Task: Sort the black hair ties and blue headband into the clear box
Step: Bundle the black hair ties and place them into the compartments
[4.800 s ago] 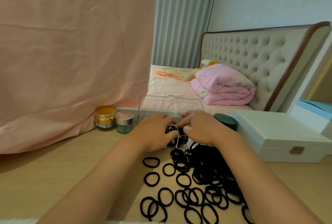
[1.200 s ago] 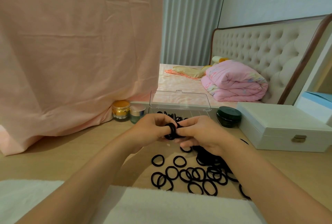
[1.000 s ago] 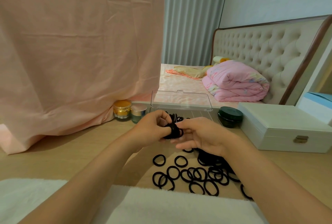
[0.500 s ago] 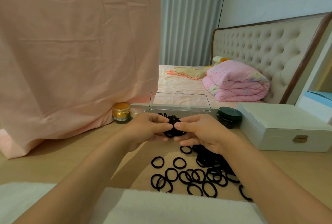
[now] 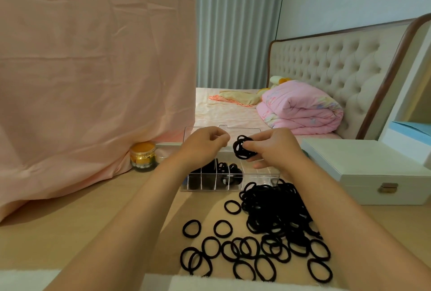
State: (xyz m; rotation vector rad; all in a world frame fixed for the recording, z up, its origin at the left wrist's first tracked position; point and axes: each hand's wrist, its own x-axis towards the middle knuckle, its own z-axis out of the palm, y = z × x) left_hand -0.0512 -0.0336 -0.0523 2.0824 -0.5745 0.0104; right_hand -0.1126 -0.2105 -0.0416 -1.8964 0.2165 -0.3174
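Note:
My right hand point(image 5: 275, 148) pinches a small bunch of black hair ties point(image 5: 242, 147) in the air above the clear box point(image 5: 258, 177). The box stands open, its lid up at the back, with black hair ties in its left compartments. My left hand point(image 5: 201, 144) hovers just left of the bunch, fingers curled, thumb and forefinger pinched with nothing visible between them. A large pile of loose black hair ties point(image 5: 268, 225) lies on the wooden desk in front of the box. A bit of blue shows at the box's left end point(image 5: 184, 182); I cannot tell if it is the headband.
A white jewellery case point(image 5: 373, 169) stands right of the box. A gold-lidded jar point(image 5: 142, 156) sits at the left under a hanging pink cloth point(image 5: 93, 69). A white towel point(image 5: 210, 283) lies along the desk's near edge. A bed with a pink quilt lies behind.
My left hand has let go of the bunch of ties, which is now in my right hand alone. Both hands have risen above the box, whose compartments now show.

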